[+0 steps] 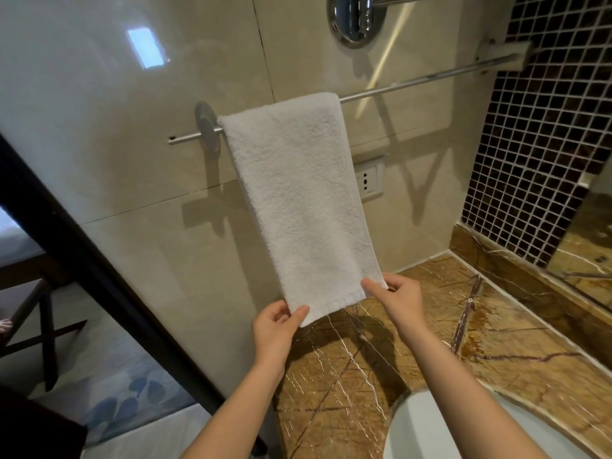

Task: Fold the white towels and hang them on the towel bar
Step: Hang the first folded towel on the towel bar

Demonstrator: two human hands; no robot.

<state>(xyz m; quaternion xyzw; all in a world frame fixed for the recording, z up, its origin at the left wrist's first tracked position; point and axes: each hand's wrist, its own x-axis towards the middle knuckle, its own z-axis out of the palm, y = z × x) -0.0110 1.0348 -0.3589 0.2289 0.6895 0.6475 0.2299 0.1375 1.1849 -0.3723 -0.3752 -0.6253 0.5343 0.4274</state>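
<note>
White terry, the folded towel [298, 200] hangs over the left part of the towel bar [414, 81] on the beige tiled wall [116, 144]. Left hand [276, 329] pinches its near left corner, fingers closed on the hem; right hand [397, 298] pinches the near right corner likewise, above the brown marble table [496, 342] and white basin [440, 435].

Glossy beige wall tiles [132, 127], white wall socket [368, 181] in a silver frame, round chrome wall fitting [356, 19] at top, dark brown mosaic tile wall [543, 144], brown veined marble countertop [381, 359], white basin rim [430, 425], black door frame [99, 276], blue-patterned floor mat [132, 402].
</note>
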